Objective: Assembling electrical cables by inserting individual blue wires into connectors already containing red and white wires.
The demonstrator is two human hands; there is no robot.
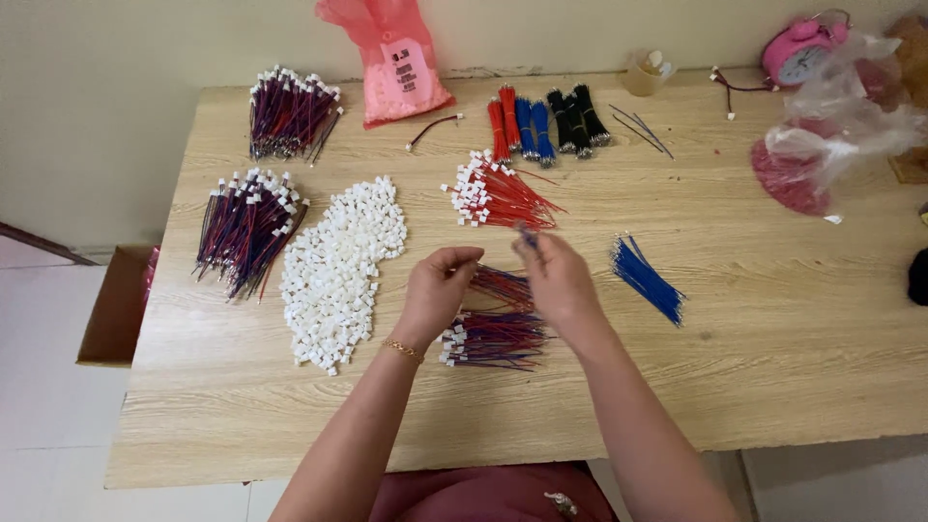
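Head view: at bench (773,387) centre the right hand (558,280) has its fingers pinched shut on a thin blue wire (527,235); the left hand (437,290) has fingers curled shut, contents hidden. Such wire looks light, limp, best gripped near an end. At nine o'clock lies a heap of small white plastic connectors (340,266); at three o'clock, loose blue wires (646,278).

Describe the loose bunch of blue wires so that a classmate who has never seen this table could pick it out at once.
Start at the wooden table and find the person's right hand. Just beyond it, toward the table's right side, lies the loose bunch of blue wires, fanned out flat. Unlike the bound blue bundles at the back, it is untied, all blue and without white connectors.
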